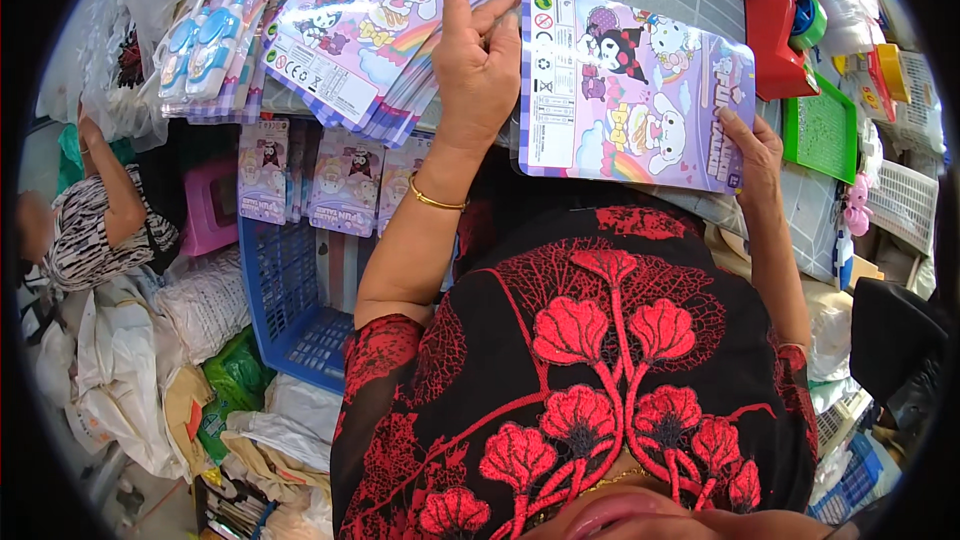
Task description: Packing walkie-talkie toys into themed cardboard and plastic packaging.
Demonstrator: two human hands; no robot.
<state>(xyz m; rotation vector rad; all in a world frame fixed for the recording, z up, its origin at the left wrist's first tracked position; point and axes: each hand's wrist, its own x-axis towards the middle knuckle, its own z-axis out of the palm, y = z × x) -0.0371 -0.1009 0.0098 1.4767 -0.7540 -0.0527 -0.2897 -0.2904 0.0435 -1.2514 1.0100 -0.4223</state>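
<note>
A glossy purple printed card (pixel 640 90) with cartoon characters lies turned sideways in front of me, above the table edge. My right hand (pixel 752 148) grips its right edge, with the thumb on top. At the card's left edge is my left hand (pixel 475 80), index finger stretched up and fingers apart; its thumb is close to or touching the card's edge. Just left of that hand, a fanned pile of similar cards (pixel 350 30) overlaps the table edge. Further left lie packaged blue-and-white toy walkie-talkies (pixel 212 45) on matching cards.
At the right stand a red tape dispenser (pixel 778 30), a green tray (pixel 822 130) and a small pink toy figure (pixel 857 205). A blue crate (pixel 300 340) with more cards sits below the table at left, near a pink stool (pixel 210 205). Another person's arm (pixel 115 185) shows at far left.
</note>
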